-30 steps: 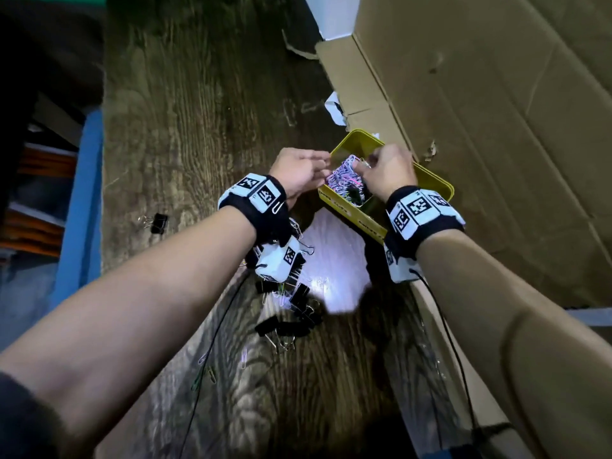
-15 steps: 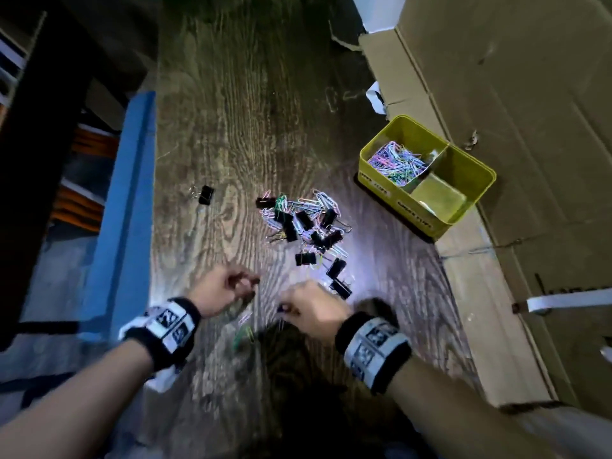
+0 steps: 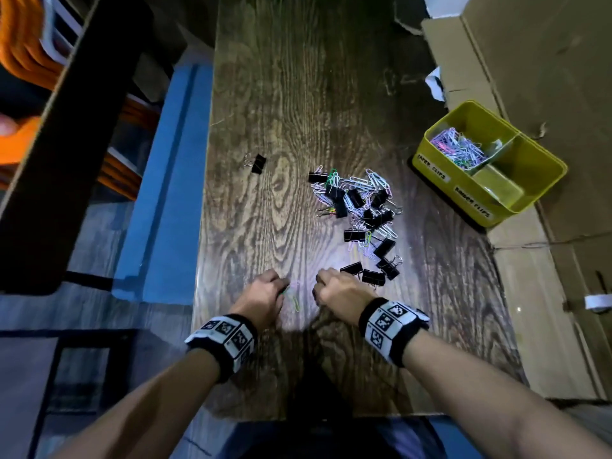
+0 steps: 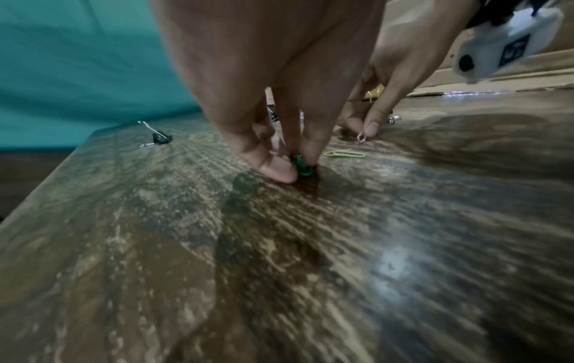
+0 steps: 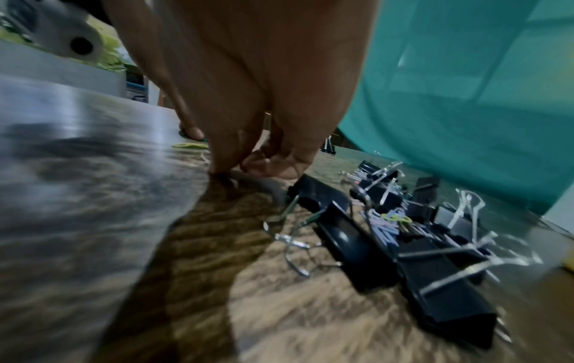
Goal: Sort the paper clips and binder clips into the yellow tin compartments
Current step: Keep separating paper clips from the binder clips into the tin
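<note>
A: What do my hands have?

B: Your left hand [image 4: 279, 137] pinches a green paper clip [image 4: 303, 167] on the tabletop [image 3: 265, 94]; your right hand [image 4: 369, 108] pinches a pale paper clip [image 4: 361, 137].

A: Light, thin, slippery. The yellow tin [image 3: 543, 180] sits at two o'clock.

Both hands, left hand [image 3: 261, 294] and right hand [image 3: 341, 289], reach down, fingers [image 4: 276, 169] curled.

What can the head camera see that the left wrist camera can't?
Only the head view shows the yellow tin with paper clips in one compartment, and the mixed pile. Only the left wrist view shows the left hand pinching a green paper clip. Both show the lone binder clip, the yellow-green paper clip and both hands.
</note>
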